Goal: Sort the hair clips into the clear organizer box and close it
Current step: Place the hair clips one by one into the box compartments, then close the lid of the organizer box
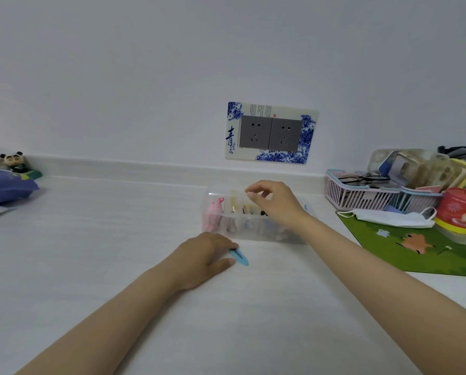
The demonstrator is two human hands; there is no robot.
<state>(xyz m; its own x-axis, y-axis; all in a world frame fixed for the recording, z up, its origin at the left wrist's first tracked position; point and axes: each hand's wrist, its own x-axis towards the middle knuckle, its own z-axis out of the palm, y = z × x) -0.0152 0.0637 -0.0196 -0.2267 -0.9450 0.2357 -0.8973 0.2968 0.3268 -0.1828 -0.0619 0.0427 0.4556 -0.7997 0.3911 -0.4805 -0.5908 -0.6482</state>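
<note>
The clear organizer box (218, 234) stands on the white table near the wall, with several hair clips inside, among them a pink one (216, 209) at its left end. My right hand (275, 201) hovers over the box's far rim, fingers loosely curled and pinched; whether it holds anything I cannot tell. Just in front of the box, my left hand (205, 255) rests on the table with its fingers on a light blue hair clip (240, 257), which lies flat and pokes out to the right of the fingers.
A green mat (415, 253) lies to the right with a white face mask (388, 217) on it. Behind it stand a pink basket (356, 198) with glasses, plastic containers and a red tin (461, 209). A purple packet (7, 188) and a panda figure (14, 161) sit far left.
</note>
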